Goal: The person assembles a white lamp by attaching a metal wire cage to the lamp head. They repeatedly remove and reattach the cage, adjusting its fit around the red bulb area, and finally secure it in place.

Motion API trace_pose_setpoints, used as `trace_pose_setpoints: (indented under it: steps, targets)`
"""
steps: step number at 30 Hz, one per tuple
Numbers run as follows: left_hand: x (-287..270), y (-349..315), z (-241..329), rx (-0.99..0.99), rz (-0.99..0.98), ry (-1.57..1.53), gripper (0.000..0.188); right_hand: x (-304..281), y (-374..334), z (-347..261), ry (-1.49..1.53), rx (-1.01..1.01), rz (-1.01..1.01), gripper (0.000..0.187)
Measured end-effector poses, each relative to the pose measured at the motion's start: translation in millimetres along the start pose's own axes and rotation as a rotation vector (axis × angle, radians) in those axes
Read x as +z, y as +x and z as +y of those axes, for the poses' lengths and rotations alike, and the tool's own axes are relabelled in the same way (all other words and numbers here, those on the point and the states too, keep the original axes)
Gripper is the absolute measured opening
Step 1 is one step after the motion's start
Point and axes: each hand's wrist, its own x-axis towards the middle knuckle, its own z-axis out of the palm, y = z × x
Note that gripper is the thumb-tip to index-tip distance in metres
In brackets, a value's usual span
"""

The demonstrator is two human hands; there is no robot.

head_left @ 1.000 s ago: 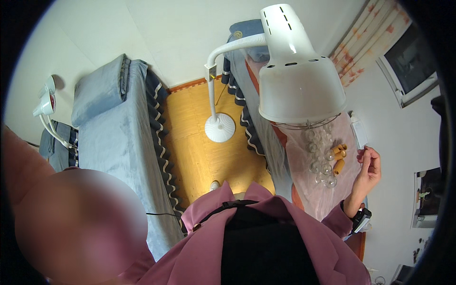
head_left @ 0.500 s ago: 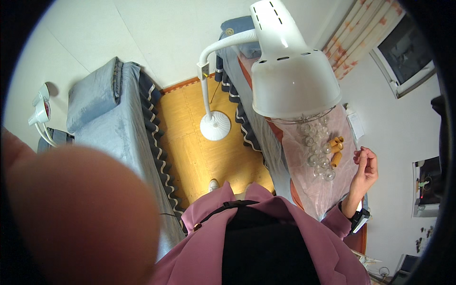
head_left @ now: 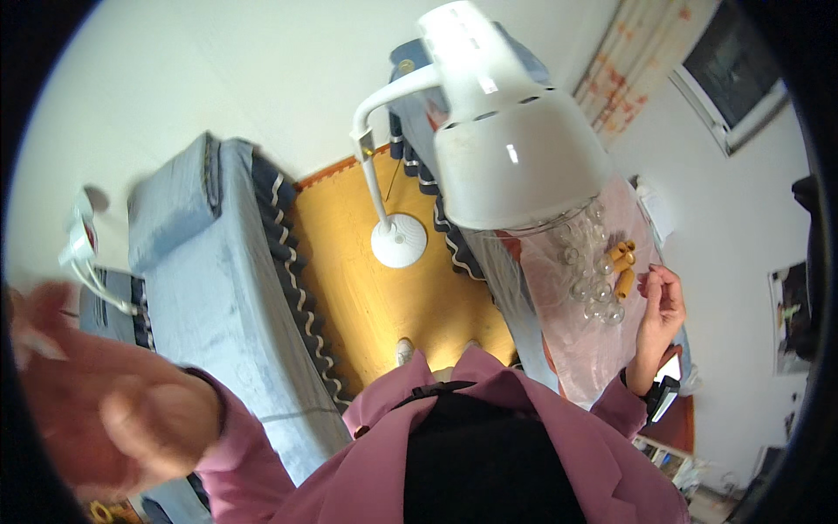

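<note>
At the left rim, close to the lens, my left hand (head_left: 118, 406) is smeared by motion, and I cannot make out how its fingers lie. On the right side my right hand (head_left: 661, 306) hovers by the edge of a bed, its fingers loosely bent and nothing visible between them. Closest to it are several short tan bamboo cups (head_left: 624, 281). Clear round glass cups (head_left: 595, 288) are grouped beside these on the pinkish plastic-covered sheet (head_left: 572, 349). A large white lamp head (head_left: 524, 162) hangs over the far part of that bed and hides some of the glass cups.
The lamp's round white base (head_left: 399, 240) stands on the yellow floor (head_left: 345, 227) between the two beds. A blue-covered bed (head_left: 205, 262) with a pillow (head_left: 175, 205) lies to the left, with a smaller lamp (head_left: 83, 240) past it. A curtain (head_left: 624, 70) and window are at the far right.
My left hand has drawn back from right before the lens toward the lower left, uncovering its pink sleeve and more of the left bed. The view has shifted slightly; my right hand stays near the bamboo cups.
</note>
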Motion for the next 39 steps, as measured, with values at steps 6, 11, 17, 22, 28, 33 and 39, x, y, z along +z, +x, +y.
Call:
trace_pose_setpoints:
  steps: [6, 11, 17, 22, 28, 33, 39]
  targets:
    - [6, -313, 15, -1.560, -1.007, 0.089, 0.013, 12, -24, 12, -0.020, 0.106, 0.037, 0.012]
    - [-52, -485, 79, -2.015, -1.394, 0.107, 0.016, 14, -31, 17, -0.035, 0.151, 0.029, 0.011]
    - [-29, -497, 94, -1.971, -1.438, 0.087, 0.020, 19, -30, 28, -0.014, 0.146, -0.014, 0.008]
    - [-5, -483, 104, -1.940, -1.448, 0.097, 0.024, 30, -24, 41, 0.039, 0.181, -0.067, 0.008]
    - [-11, -481, 114, -1.918, -1.492, 0.137, 0.029, 55, 1, 35, 0.011, 0.122, -0.225, 0.013]
    - [-40, -436, 107, -1.800, -1.535, 0.253, 0.033, 94, 38, 30, 0.282, 0.131, -0.321, 0.019]
    - [38, -263, 43, -0.943, -1.106, 0.383, 0.033, 131, 72, -1, 0.628, -0.126, -0.363, 0.050]
